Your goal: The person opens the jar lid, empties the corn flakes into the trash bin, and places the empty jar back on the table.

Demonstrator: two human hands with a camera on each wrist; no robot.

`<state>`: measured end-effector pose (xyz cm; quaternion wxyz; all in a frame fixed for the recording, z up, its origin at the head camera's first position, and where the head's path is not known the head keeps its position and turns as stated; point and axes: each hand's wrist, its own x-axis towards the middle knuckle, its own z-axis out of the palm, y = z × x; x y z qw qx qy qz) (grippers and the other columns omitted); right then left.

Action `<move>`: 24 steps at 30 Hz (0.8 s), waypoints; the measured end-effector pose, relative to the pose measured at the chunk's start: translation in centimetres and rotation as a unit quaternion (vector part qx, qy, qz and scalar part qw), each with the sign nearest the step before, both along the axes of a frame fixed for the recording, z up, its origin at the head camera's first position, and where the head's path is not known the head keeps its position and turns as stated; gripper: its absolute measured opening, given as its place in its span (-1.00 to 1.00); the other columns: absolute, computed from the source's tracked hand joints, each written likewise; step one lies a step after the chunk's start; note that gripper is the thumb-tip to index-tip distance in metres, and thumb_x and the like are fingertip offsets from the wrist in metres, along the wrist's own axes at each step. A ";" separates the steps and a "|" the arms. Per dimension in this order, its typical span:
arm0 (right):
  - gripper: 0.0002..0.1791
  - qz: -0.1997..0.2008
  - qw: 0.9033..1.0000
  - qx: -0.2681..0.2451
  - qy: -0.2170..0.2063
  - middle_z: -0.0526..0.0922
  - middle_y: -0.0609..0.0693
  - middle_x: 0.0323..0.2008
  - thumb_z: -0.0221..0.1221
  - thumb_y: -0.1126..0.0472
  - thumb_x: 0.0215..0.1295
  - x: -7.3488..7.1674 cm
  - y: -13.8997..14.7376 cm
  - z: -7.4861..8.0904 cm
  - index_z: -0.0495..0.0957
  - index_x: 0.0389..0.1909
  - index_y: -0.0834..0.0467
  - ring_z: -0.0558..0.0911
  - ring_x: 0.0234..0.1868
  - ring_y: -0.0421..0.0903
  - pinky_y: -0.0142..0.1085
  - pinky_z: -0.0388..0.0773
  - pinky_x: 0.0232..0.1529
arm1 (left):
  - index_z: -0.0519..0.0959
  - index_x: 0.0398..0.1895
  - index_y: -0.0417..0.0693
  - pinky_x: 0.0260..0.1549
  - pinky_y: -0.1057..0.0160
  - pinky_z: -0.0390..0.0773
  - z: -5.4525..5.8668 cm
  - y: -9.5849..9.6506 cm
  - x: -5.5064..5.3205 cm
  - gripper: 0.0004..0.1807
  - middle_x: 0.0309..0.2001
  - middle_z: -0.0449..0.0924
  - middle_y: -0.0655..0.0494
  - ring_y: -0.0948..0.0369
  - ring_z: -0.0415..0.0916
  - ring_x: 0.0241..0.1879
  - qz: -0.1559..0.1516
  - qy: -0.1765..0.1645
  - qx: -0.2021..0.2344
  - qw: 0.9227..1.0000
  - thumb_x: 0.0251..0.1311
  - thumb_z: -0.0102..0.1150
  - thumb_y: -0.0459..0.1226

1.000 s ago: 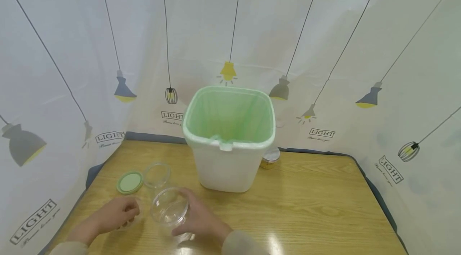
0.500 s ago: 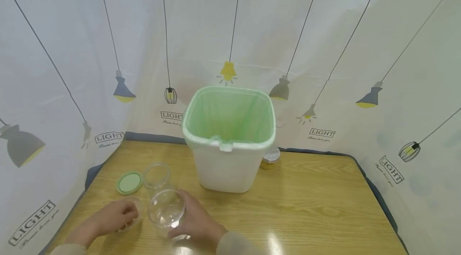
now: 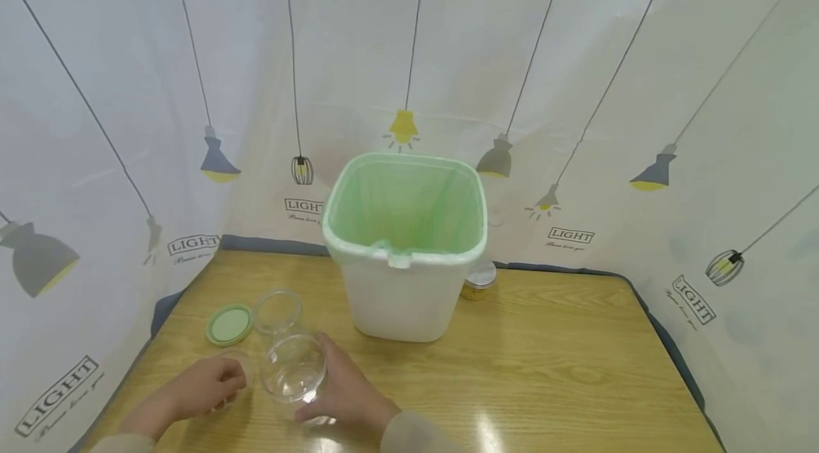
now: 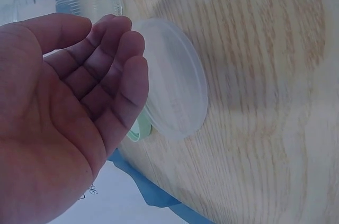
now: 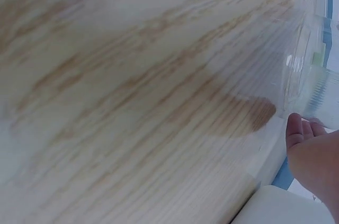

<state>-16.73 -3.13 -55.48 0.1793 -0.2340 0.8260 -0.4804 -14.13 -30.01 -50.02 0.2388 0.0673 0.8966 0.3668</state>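
Observation:
My right hand grips a clear plastic jar by its right side, the jar's open mouth facing up. In the right wrist view the fingertips of this right hand lie against the see-through wall of the jar. My left hand holds nothing; in the left wrist view its fingers are loosely curled over a bare palm. Right behind the left hand a translucent round lid lies on the table. A second clear jar stands just behind the held one.
A green-rimmed lid lies left of the rear jar. A white bin with a green inside stands mid-table. Behind its right side is a small jar with a silver lid. A printed curtain surrounds the wooden table.
My right hand has shifted slightly left with the jar, closer to the left hand. The left hand has hardly moved.

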 end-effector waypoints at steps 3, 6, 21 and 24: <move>0.45 -0.009 1.000 0.020 0.007 0.12 -0.02 0.51 0.57 -0.11 -0.35 0.1 0.0 -0.1 -0.17 0.55 -0.03 0.22 0.49 0.04 0.00 0.25 0.45 | 0.55 -0.29 -0.15 -0.60 0.29 0.47 0.5 0.0 0.1 -0.81 -0.46 0.52 0.06 0.20 0.43 -0.50 0.009 0.005 -0.011 1.000 0.36 0.01 -0.23; 0.49 -0.016 1.000 0.024 0.013 0.10 0.00 0.52 0.59 -0.10 -0.39 0.1 0.0 -0.2 -0.20 0.56 -0.03 0.20 0.49 0.04 0.00 0.23 0.46 | 0.55 -0.20 -0.17 -0.58 0.27 0.50 1.0 -0.3 0.0 -0.79 -0.40 0.54 0.06 0.18 0.45 -0.45 0.009 0.014 -0.020 1.000 0.38 0.00 -0.20; 0.36 0.015 0.998 0.044 0.036 0.31 0.04 0.41 0.55 0.22 -0.24 0.3 1.5 0.6 -0.15 0.54 0.14 0.31 0.43 0.02 -0.08 0.26 0.45 | 0.54 -0.03 -0.18 -0.47 0.26 0.56 7.5 -1.9 -1.9 -0.67 -0.30 0.62 0.08 0.21 0.55 -0.33 0.030 0.077 -0.071 0.994 0.44 -0.05 -0.12; 0.29 0.010 0.999 0.046 0.027 0.31 0.03 0.41 0.52 0.21 -0.16 0.3 1.7 0.5 -0.13 0.54 0.09 0.32 0.43 0.00 -0.09 0.28 0.44 | 0.53 0.02 -0.20 -0.47 0.27 0.57 9.4 -1.2 -2.4 -0.64 -0.26 0.65 0.07 0.22 0.55 -0.33 0.016 0.108 -0.070 0.992 0.45 -0.06 -0.10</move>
